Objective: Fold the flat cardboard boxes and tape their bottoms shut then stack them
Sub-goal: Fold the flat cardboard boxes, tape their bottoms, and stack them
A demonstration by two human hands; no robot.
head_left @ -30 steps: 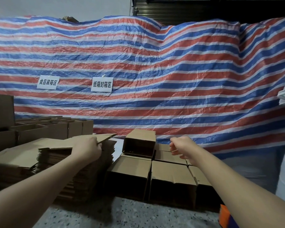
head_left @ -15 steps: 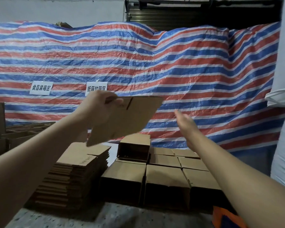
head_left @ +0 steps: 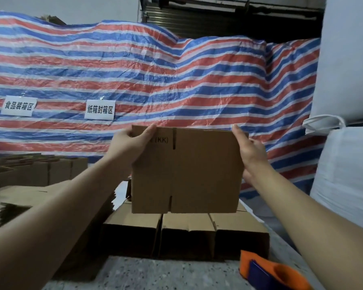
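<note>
My left hand [head_left: 132,146] grips the upper left corner of a flat cardboard box [head_left: 189,170], thumb curled over the top edge and onto the face turned toward me, the fingers hidden behind the panel. My right hand [head_left: 248,152] lies against the opposite edge with its fingers straight and extended up along the upper right corner; it braces the sheet and does not pinch it. Between my hands the box hangs upright in the air, still collapsed, with a slot cut at the middle of the top edge and another at the bottom marking where the flaps divide.

I judge it light and fairly stiff, likely to bow if held by one corner alone, and its cut edges look thin enough to crease. To open it I would take hold at the two side folds and press them toward each other.

Just below my hands stand finished boxes [head_left: 187,233] in a tight row. Below and left of my left forearm sits the stack of flat boxes [head_left: 19,197]. Under my right forearm lies an orange tape dispenser [head_left: 275,273] on the speckled floor [head_left: 155,273]. Beyond my hands hangs a striped tarpaulin [head_left: 176,84].
</note>
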